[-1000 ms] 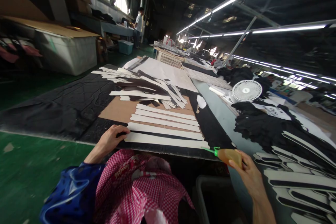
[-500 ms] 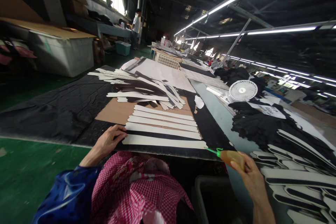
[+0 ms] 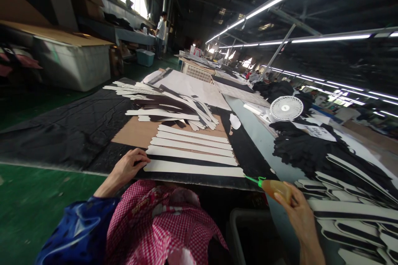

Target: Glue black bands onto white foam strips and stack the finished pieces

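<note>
My right hand (image 3: 297, 205) is wrapped round a squeeze bottle (image 3: 275, 187) of amber liquid, likely glue, with a thin green nozzle. The nozzle tip is at the right end of the nearest white strip (image 3: 192, 169), which lies flat along the table's front edge. At that strip's left end, my left hand (image 3: 132, 165) rests with fingers bent and drawn together, the fingertips pressing on the strip's end. Behind it several more white strips (image 3: 192, 154) lie in a row, partly on a brown cardboard sheet (image 3: 130, 131).
A fanned pile of white and dark strips (image 3: 168, 101) lies farther back. To the right are a white fan (image 3: 286, 108), black fabric (image 3: 294, 149) and stacked black-and-white strips (image 3: 354, 211). A bin (image 3: 234, 219) stands below the front edge. One person (image 3: 161, 31) stands far off.
The bottle and my right hand have shifted very slightly to the right, its nozzle staying by the strip's right end. My left hand keeps its place. The view has turned a little.
</note>
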The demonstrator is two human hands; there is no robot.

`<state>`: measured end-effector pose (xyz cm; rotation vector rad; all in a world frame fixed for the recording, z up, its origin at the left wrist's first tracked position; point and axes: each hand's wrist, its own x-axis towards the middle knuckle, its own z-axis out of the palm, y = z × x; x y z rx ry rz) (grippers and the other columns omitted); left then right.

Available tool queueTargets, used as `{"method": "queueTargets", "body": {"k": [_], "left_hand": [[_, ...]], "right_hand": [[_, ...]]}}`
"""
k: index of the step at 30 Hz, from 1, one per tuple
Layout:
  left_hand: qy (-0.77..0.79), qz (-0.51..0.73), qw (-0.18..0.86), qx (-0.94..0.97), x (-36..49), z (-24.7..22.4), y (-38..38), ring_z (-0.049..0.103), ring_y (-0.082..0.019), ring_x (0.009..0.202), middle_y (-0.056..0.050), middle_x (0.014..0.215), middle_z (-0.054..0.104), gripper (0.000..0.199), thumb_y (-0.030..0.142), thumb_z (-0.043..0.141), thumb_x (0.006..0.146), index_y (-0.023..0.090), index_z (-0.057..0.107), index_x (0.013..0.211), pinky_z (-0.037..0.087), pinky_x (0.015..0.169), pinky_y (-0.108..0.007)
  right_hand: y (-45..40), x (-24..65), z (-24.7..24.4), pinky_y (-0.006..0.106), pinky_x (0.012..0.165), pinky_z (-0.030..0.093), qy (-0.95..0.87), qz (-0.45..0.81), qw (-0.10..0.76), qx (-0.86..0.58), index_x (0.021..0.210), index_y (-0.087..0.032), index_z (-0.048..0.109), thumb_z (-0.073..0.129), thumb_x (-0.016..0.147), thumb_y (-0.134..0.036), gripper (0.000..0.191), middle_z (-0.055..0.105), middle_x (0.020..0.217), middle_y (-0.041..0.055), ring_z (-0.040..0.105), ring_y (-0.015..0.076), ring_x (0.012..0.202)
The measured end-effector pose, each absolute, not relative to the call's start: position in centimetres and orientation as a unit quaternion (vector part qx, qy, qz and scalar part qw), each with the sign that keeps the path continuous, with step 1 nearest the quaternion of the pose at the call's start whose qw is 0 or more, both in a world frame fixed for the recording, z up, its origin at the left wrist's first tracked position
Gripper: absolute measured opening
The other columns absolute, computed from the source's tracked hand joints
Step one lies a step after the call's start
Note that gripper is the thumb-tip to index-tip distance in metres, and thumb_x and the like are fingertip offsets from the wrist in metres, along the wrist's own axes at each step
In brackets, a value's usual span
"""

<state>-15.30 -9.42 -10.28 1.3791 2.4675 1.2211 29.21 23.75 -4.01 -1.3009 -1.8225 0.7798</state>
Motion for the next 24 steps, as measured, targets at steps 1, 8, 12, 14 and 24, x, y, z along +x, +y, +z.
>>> {"method": "queueTargets", "body": {"k": [1,8,12,14,24], "left_hand": [[0.803,0.394,0.032,0.446,-15.3,-10.3,-9.4,0.057,-0.022,0.09,-0.004,0.093,0.067,0.027,0.04,0.051,0.079,0.024,0.073,0.078,0.045,0.085,-0.033],[0.83,0.392,0.049,0.394,-15.1,-10.3,-9.4,0.058,-0.023,0.087,-0.002,0.086,0.066,0.018,0.031,0.055,0.073,0.023,0.067,0.083,0.046,0.079,-0.033],[0.821,0.421,0.046,0.383,-14.8,-9.7,-9.5,0.059,-0.02,0.082,-0.003,0.085,0.064,0.018,0.028,0.05,0.077,0.021,0.063,0.086,0.047,0.077,-0.031],[0.806,0.444,0.032,0.391,-14.7,-9.4,-9.6,0.059,-0.018,0.08,-0.003,0.087,0.062,0.018,0.024,0.046,0.079,0.019,0.061,0.088,0.047,0.075,-0.029],[0.809,0.406,-0.046,0.423,-15.0,-7.1,-10.1,0.061,-0.017,0.088,-0.005,0.093,0.065,0.023,0.008,0.045,0.084,0.018,0.065,0.089,0.046,0.082,-0.026]], "right_hand": [[23.6,29.1,-3.9,0.044,0.099,0.045,-0.711,0.306,0.374,-0.511,0.122,-0.022,0.055,0.072,0.057,-0.06,0.077,0.061,0.118,0.006,0.065,0.0279,0.097],[22.6,27.2,-4.8,0.041,0.097,0.046,-0.688,0.373,0.384,-0.49,0.12,-0.026,0.056,0.079,0.054,-0.054,0.075,0.062,0.116,0.0035,0.061,0.0274,0.102],[21.8,24.0,-6.3,0.036,0.075,0.054,-0.625,0.517,0.404,-0.423,0.125,-0.029,0.052,0.08,0.058,-0.048,0.075,0.064,0.107,0.0026,0.065,0.0232,0.087],[21.2,21.5,-6.5,0.035,0.07,0.054,-0.591,0.584,0.405,-0.382,0.125,-0.033,0.05,0.078,0.062,-0.046,0.071,0.064,0.105,0.0016,0.066,0.0204,0.079],[15.7,7.1,-4.4,0.032,0.068,0.054,-0.575,0.719,0.296,-0.254,0.116,-0.033,0.053,0.084,0.056,-0.036,0.067,0.061,0.111,0.0014,0.066,0.0196,0.083]]}}
